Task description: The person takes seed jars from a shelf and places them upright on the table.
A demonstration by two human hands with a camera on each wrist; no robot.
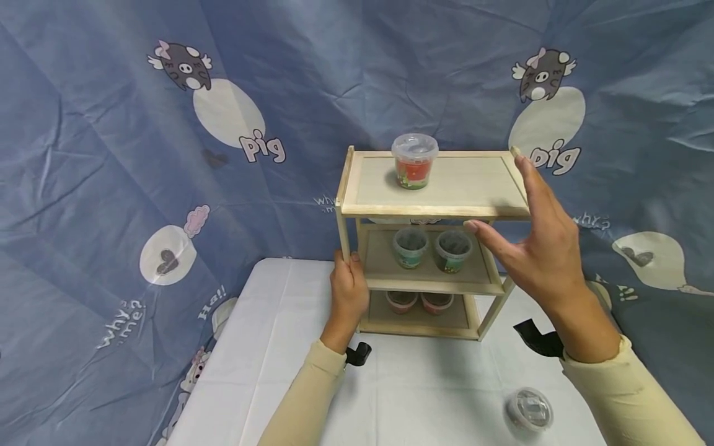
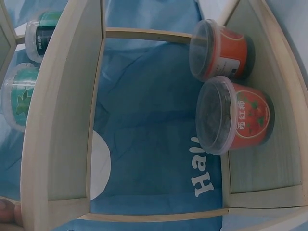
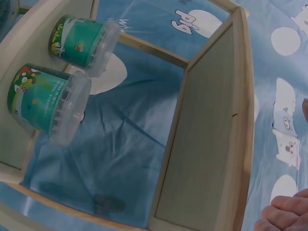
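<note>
The head view is bright; soft shadows lie on the surface (image 1: 295,347); a lid (image 1: 532,407) glints; wrist views look dimmer, the rack (image 2: 38,139) bowing towards their edges.

Rack (image 1: 474,179): pale wood, smooth, matt. Tub (image 1: 414,167) on rack's top, green tubs (image 3: 41,101) mid-rack, red tubs (image 2: 253,118) on rack's bottom: glossy plastic, clear lids. Curtain (image 1: 312,93) behind rack: wrinkled cloth. Table cover (image 1: 295,303) under rack: matt, lightly creased.
</note>
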